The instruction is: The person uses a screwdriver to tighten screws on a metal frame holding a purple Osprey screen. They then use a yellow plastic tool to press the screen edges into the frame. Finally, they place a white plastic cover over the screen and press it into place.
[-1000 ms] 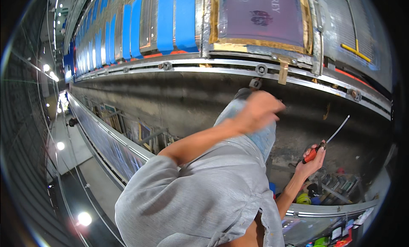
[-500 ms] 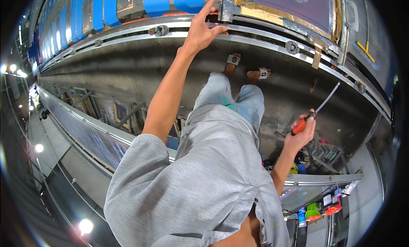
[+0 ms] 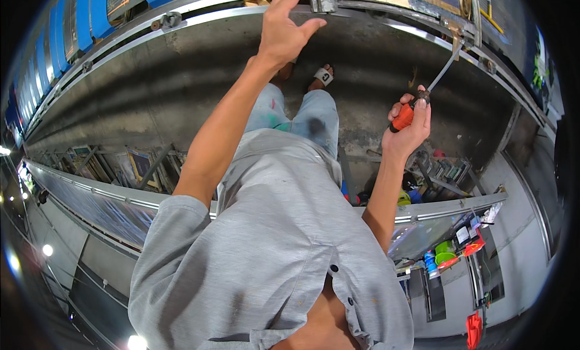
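Observation:
My right hand (image 3: pixel 411 122) is closed round the orange handle of a screwdriver (image 3: pixel 442 73), with a black collar and a long grey shaft. Its tip overlaps the lower right corner of a metal-framed printing screen (image 3: pixel 393 7); whether it touches cannot be told. My left hand (image 3: pixel 283 33) reaches over the silver rail (image 3: pixel 208 3), close to the screen's left corner. Its thumb stands apart from the fingers, which run up to the picture's upper edge, and I see nothing held in it. Whether those fingers touch the screen is unclear.
Blue strips (image 3: pixel 54 36) cover the long table at left. A second long table (image 3: pixel 103 193) runs behind me, with several frames (image 3: pixel 145 169) stored under it. A green container (image 3: pixel 445 253) and red cloth (image 3: pixel 474 332) are at lower right. Dark floor (image 3: pixel 199 78) lies between the tables.
My view and body have shifted right along the rail. The screwdriver has come up to the screen's right corner. My left hand stays near the left corner, fingers spread.

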`<state>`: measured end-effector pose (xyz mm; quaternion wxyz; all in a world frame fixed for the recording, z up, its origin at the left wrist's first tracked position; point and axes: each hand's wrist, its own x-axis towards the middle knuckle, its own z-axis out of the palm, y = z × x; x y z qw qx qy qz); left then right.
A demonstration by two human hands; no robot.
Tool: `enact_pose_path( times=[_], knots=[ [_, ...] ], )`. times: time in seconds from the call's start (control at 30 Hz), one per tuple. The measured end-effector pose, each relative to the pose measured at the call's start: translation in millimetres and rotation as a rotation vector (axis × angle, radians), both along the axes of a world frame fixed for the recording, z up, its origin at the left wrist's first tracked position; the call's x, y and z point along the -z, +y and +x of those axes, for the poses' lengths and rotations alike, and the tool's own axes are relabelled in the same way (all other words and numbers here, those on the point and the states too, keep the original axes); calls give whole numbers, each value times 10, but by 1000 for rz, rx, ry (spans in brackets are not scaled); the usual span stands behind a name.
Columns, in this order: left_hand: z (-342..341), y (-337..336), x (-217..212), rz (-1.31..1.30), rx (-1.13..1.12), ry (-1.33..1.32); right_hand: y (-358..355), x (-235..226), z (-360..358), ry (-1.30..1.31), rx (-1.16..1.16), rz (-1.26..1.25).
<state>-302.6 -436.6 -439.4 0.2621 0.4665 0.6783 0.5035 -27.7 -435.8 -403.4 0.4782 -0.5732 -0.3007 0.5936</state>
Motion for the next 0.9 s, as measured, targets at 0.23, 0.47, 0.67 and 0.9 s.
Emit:
enact_pose_path(
  times=[0.23, 0.47, 0.67, 0.9],
  knots=[
    [329, 3, 268, 61, -106, 137, -246, 230, 631, -20, 45, -65],
    [524, 20, 533, 125, -206, 286, -440, 435, 948, -73, 55, -115],
    [578, 32, 529, 161, -208, 320, -519, 516, 1056, -64, 61, -133],
    [617, 0, 542, 178, -233, 308, -584, 521, 1090, -93, 50, -137]
  ],
)
